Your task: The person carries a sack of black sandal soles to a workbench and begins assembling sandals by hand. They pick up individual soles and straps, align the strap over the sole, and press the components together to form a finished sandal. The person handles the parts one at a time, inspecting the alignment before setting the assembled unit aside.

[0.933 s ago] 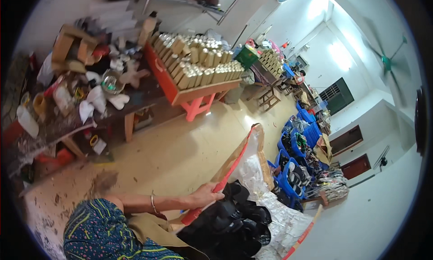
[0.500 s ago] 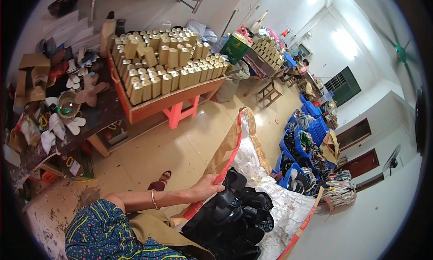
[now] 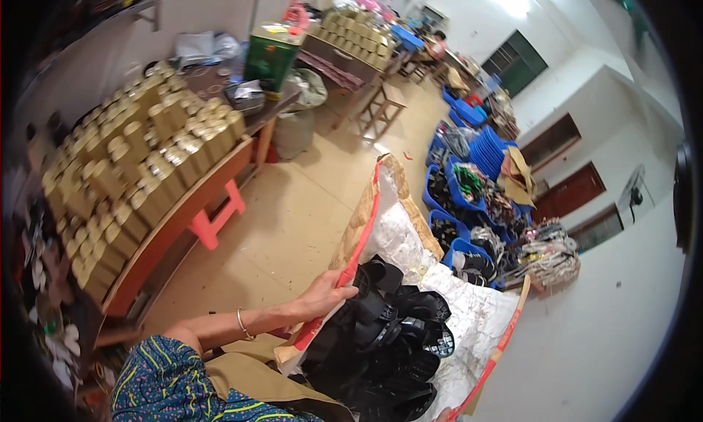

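My left hand [image 3: 324, 297] is closed on the red-edged rim of a large sack [image 3: 474, 314], brown outside and white, crinkled inside. The sack's mouth gapes open toward me. Inside lies a jumbled heap of glossy black shoe soles [image 3: 388, 338], some with raised heels; the lower part of the heap is cut off by the picture's edge. A thin bangle circles my left wrist, and a patterned blue sleeve covers the upper arm. My right hand does not show.
At left, a wooden-edged table [image 3: 183, 199] carries rows of gold-coloured blocks [image 3: 121, 166], with a pink stool [image 3: 217, 213] below. Ahead are a wooden stool [image 3: 382, 111] and a green box [image 3: 269, 60]. Blue baskets [image 3: 469, 254] of shoe parts line the right side. A person [image 3: 436, 47] sits far back.
My view has shifted forward along the floor: the table of gold blocks has slid left and nearer, and the green box looks larger. My left hand keeps its hold on the sack's rim.
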The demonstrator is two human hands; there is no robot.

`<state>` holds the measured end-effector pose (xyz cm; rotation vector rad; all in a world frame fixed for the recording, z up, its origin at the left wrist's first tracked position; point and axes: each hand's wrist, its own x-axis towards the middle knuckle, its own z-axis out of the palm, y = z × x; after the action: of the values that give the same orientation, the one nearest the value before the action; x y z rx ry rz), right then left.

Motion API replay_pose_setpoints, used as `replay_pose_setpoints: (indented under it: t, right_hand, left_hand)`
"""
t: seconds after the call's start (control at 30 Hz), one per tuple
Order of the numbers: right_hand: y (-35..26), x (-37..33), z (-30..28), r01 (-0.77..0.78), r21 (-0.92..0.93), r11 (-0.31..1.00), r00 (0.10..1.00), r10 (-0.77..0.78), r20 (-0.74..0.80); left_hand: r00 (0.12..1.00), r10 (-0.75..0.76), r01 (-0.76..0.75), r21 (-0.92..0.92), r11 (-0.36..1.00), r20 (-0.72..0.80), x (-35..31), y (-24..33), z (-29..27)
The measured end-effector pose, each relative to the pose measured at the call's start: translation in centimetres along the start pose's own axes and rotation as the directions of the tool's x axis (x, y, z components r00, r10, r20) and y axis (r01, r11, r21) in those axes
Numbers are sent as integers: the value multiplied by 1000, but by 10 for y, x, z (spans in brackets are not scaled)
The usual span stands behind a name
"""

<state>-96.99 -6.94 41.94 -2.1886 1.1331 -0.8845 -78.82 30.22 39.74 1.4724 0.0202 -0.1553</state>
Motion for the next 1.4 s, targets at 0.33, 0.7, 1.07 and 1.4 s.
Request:
replay_pose_setpoints:
  t: [0.33,0.7,1.07,1.4]
  right_hand:
    - [-109,182,227,33,35,999,999,-34,30]
    - [-256,310,512,131,-48,990,990,-128,57]
    - [-458,483,691,-4,0,1000,999,4,-45]
    - [-560,709,931,-17,-17,1000,1000,17,4]
  left_hand:
    - [998,-66,66,41,997,-8,316,38,17]
    - [985,-169,168,-23,985,-34,655,58,-37]
    - [988,-116,107,93,990,98,992,121,12]
    - [996,-59,53,80,995,71,1325,139,75]
